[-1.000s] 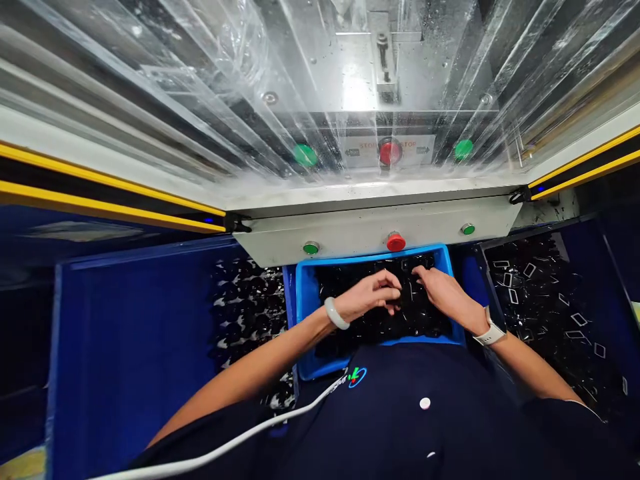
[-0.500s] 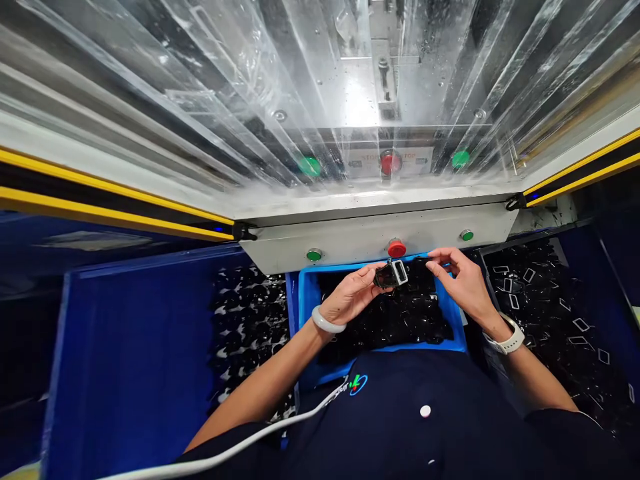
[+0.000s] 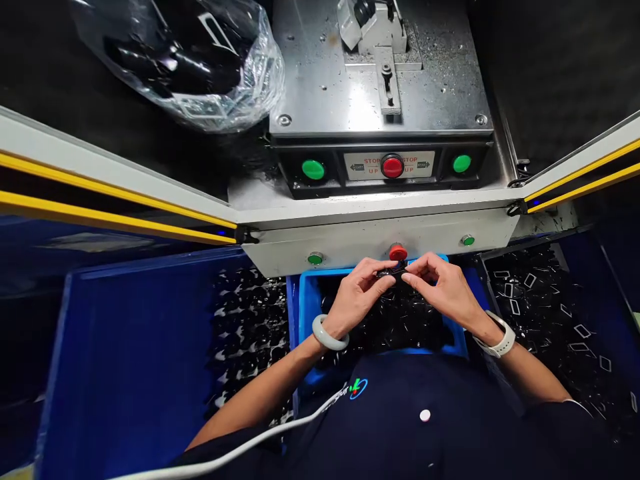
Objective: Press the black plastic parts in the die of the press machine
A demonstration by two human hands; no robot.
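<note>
My left hand (image 3: 357,298) pinches a small, glossy black plastic part (image 3: 391,271) between thumb and fingers, just in front of the red button on the white panel. My right hand (image 3: 443,288) is closed at the part's other end, thumb and fingertips together on it. Fingers cover much of the part, so its shape is hard to see. Below both hands sits a bright blue bin (image 3: 309,308) holding many black glossy parts (image 3: 407,317).
Ahead stands a machine with a metal bed (image 3: 330,100), a clamp fixture (image 3: 383,33), a red stop button (image 3: 393,166) and green buttons. A plastic bag (image 3: 260,73) of black parts lies left of it. Trays of black parts (image 3: 245,320) flank the bin; yellow-edged bars (image 3: 110,200) border the opening.
The clear ribbed guard no longer covers the machine, leaving the fixture and bag plainly visible. My right hand has come left to meet the part, which has turned in my left hand.
</note>
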